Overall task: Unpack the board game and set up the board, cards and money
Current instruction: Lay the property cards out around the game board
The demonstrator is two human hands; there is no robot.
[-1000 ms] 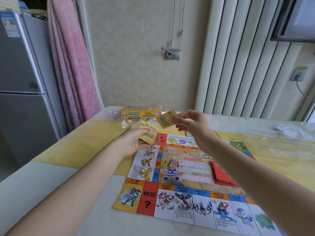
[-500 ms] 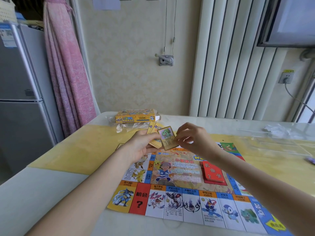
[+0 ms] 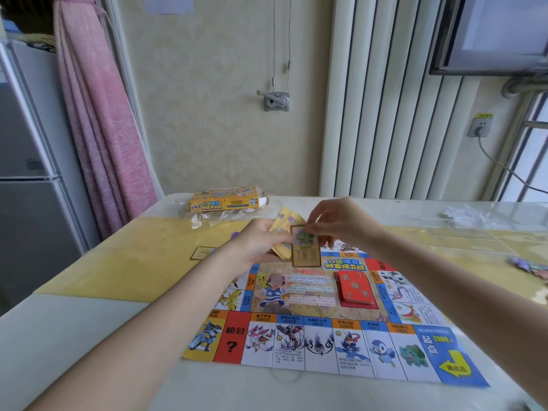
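The paper game board [image 3: 326, 336] lies flat on the table, with a red card stack [image 3: 354, 289] on its centre right. My left hand [image 3: 261, 247] holds a fanned stack of yellow cards [image 3: 284, 223] above the board's far edge. My right hand [image 3: 332, 221] pinches the top of one brown-framed card [image 3: 305, 247] with a green creature on it, hanging upright in front of the stack. One more card [image 3: 203, 252] lies flat on the yellow mat to the left.
The yellow game box [image 3: 225, 200] sits at the table's far edge on clear plastic wrap [image 3: 213, 219]. Crumpled plastic [image 3: 465, 213] and a clear sheet lie far right, small purple pieces [image 3: 530, 266] at the right edge. A fridge stands left.
My right hand brought the single card from up over the board back toward the stack, then turned it upright, face toward me. The camera view shifted left and down.
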